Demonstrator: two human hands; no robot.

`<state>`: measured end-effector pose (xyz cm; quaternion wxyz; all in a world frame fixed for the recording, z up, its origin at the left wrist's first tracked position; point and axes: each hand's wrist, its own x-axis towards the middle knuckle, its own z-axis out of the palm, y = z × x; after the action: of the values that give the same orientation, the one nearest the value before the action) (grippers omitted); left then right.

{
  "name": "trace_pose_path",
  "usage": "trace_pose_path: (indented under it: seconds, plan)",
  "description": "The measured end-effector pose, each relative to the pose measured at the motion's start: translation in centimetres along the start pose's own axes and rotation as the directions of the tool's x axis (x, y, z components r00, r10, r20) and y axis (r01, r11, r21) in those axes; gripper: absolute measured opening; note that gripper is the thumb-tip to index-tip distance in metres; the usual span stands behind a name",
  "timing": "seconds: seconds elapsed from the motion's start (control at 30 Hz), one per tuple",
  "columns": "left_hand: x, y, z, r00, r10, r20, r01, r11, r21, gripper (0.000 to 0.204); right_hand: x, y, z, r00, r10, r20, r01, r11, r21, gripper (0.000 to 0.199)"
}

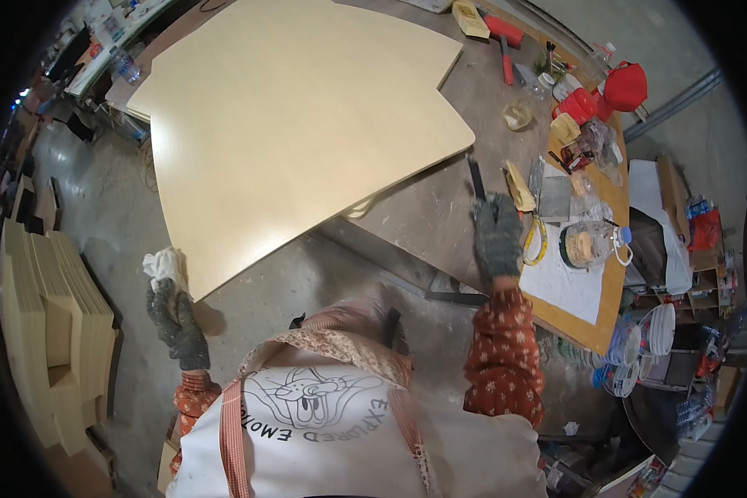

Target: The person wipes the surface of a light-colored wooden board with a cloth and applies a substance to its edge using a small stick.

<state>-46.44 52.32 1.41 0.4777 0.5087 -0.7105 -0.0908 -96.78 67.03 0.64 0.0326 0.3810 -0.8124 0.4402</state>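
A large pale wood-look panel (307, 124) lies on the workbench, its near corner jutting out past the bench edge. In a dark grey glove, my left hand (177, 324) is closed round a crumpled white cloth (164, 266) beside that near left corner. My right hand (498, 236), gloved alike, is over the brown benchtop to the right of the panel. Its fingers are wrapped round a slim black bar-shaped tool (476, 179), whose far end points toward the panel's right corner. The tool's kind cannot be made out.
Right of my right hand lie a yellow tape measure (536, 242), a tan block (519, 187), a grey flat pad (554, 199) and a plastic jug (585, 245). Farther off are a red-handled tool (506, 62) and red containers (577, 105). Stacked boards (62, 307) stand on the left floor.
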Motion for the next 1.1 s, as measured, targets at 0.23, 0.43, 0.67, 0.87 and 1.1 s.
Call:
trace_pose_path:
  seconds: [0.23,0.43,0.67,0.87,1.1]
  plan:
    - [1.1,-0.6,-0.1,0.963,-0.259,0.069,0.264,0.961,-0.081,0.038,6.7,1.1,4.9,0.999,0.034,-0.023,-0.038,0.979,-0.198,0.017]
    - [0.5,-1.2,-0.7,0.927,-0.35,0.132,0.371,0.909,-0.192,0.038,7.9,-0.7,5.1,0.976,0.018,0.217,0.11,0.82,-0.561,0.048]
    - [1.4,0.2,0.6,0.868,-0.456,0.198,0.496,0.765,-0.412,0.031,2.9,-4.7,7.0,0.887,-0.326,0.326,0.45,0.765,-0.46,0.069]
    - [1.8,-1.9,0.8,0.827,-0.509,0.238,0.556,0.68,-0.478,0.029,4.9,-3.8,6.3,0.922,-0.243,0.301,0.363,0.81,-0.46,0.067]
    - [2.4,-0.7,1.7,0.798,-0.544,0.26,0.601,0.679,-0.423,0.029,8.3,0.5,7.1,0.961,-0.21,0.179,0.272,0.827,-0.493,0.069]
